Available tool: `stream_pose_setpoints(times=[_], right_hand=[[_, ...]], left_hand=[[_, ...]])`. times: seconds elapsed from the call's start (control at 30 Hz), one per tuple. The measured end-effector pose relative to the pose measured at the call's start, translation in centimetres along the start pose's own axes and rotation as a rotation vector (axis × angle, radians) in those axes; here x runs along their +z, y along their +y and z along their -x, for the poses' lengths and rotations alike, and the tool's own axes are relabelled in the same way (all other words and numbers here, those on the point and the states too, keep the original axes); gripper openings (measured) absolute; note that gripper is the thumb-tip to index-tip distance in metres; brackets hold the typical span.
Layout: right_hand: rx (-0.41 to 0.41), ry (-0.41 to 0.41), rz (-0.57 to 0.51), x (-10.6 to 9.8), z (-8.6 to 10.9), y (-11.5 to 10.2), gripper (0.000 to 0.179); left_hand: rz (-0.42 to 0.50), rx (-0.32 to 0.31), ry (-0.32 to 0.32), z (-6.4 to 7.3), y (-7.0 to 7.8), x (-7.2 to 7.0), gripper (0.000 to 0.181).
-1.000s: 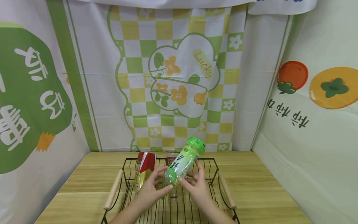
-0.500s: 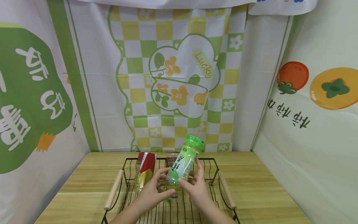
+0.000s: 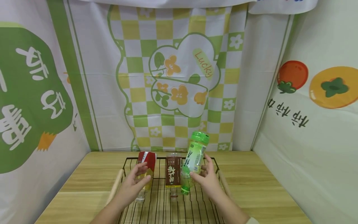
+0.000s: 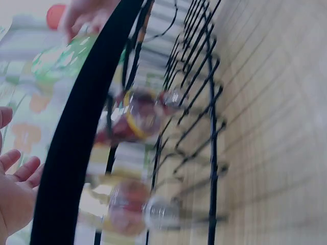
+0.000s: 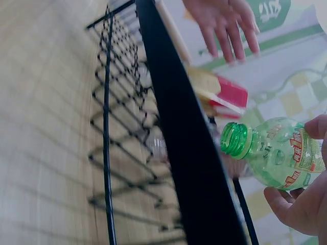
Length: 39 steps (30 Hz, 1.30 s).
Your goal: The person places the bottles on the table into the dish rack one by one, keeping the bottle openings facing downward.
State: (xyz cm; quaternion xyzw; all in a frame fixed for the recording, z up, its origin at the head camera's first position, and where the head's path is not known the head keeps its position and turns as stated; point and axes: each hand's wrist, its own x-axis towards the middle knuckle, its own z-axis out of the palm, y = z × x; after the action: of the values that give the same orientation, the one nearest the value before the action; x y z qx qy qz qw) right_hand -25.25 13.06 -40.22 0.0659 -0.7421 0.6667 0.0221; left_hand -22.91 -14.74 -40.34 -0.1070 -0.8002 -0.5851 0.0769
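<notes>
My right hand grips a green plastic bottle by its side. It is tilted, base up, with its neck pointing down over the wire rack; the right wrist view shows the green threaded neck. My left hand holds nothing, its fingers spread apart. It overlaps a bottle with a red and gold label, which leans neck down in the rack. Between the hands, a clear bottle with a brown label also lies neck down against the rack's far side.
Wooden handles flank the black rack, which stands on a wood-grain table. Printed cloth hangs behind the table and along both sides. The rack's dark bar crosses close before the right wrist camera.
My left hand has let go of the green bottle and moved left. My right hand has carried that bottle to the right and turned it more upright, uncovering the brown-labelled bottle.
</notes>
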Motion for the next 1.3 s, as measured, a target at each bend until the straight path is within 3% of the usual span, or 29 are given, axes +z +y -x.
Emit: stream_pose_setpoints(times=[0.1, 0.23, 0.43, 0.57, 0.7, 0.97, 1.3], right_hand=[[0.014, 0.026, 0.084, -0.9, -0.6, 0.5, 0.096], [0.031, 0.06, 0.207, -1.7, -1.2, 1.2, 0.095], [0.041, 0.073, 0.309, -2.5, -1.6, 2.2, 0.094], [0.048, 0.069, 0.372, -2.7, -1.8, 2.8, 0.094], [0.057, 0.057, 0.424, -2.8, -1.9, 3.4, 0.094], [0.088, 0.001, 0.391, -2.9, -2.1, 4.2, 0.094], [0.088, -0.006, 0.431, -2.8, -2.0, 4.5, 0.09]], left_hand=[[-0.052, 0.005, 0.064, 0.1, -0.4, -2.0, 0.05], [-0.121, -0.011, 0.092, 0.2, -1.5, -4.8, 0.053], [-0.289, -0.17, 0.029, 0.1, -4.1, -7.2, 0.062], [-0.34, -0.275, -0.045, 0.1, -5.9, -7.4, 0.063], [-0.281, -0.323, -0.07, 0.1, -6.9, -7.1, 0.064], [-0.167, -0.328, -0.083, 0.2, -6.9, -7.0, 0.062], [-0.151, -0.326, -0.086, 0.2, -7.2, -7.0, 0.062]])
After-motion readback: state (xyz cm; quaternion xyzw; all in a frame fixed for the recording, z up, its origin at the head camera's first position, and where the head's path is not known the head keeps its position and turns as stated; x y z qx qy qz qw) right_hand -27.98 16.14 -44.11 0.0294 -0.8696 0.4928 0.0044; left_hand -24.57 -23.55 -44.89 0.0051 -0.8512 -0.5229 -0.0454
